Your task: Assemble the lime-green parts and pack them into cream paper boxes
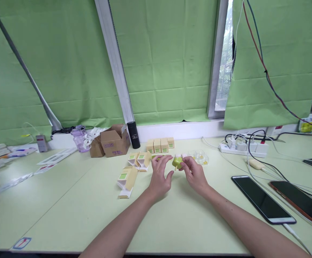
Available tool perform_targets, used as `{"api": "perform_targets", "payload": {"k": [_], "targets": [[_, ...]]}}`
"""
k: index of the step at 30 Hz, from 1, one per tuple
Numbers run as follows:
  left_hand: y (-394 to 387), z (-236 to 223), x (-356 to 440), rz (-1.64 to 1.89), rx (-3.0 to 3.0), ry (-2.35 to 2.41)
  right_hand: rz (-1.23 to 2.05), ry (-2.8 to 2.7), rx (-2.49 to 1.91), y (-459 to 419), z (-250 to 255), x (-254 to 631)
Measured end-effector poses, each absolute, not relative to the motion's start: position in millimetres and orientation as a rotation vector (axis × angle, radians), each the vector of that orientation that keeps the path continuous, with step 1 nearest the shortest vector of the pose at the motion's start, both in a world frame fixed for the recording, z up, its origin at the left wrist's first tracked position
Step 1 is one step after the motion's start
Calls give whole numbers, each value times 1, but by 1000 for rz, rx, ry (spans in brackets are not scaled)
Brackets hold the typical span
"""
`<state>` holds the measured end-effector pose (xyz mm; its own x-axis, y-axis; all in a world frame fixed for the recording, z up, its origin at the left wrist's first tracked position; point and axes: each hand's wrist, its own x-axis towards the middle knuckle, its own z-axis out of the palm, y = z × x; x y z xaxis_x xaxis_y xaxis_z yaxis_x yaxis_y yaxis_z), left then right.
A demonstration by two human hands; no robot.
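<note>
My right hand (195, 172) pinches a small green round item (176, 162) just above the pale green table (64, 204). My left hand (160, 175) hovers beside it with fingers spread and nothing in it. Behind the hands stands a row of small closed beige boxes with green labels (160, 145). Opened flat boxes (140, 160) lie to the left, and another unfolded box (126, 181) is nearer my left forearm. A clear plastic tray (201, 157) with small yellow bits sits just right of the green item.
A brown cardboard carton (114, 143), a black cylinder (133, 134) and a purple bottle (78, 139) stand at the back left. A white power strip (243, 147) with cables lies at the back right. Two phones (263, 199) (302, 204) lie on the right.
</note>
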<state>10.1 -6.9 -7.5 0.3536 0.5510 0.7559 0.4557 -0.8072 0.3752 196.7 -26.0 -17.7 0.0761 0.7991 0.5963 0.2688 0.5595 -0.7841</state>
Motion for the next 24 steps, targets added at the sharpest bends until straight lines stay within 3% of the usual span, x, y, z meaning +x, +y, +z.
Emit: {"api": "perform_targets", "payload": {"k": [15,24], "targets": [[-4,-9,12,1458,2657,861,547,-1577,-1039,-26,-21,198],[0,-6,13,1502,2258,1018,-187,-1777,-1505,-1,-25,224]]}}
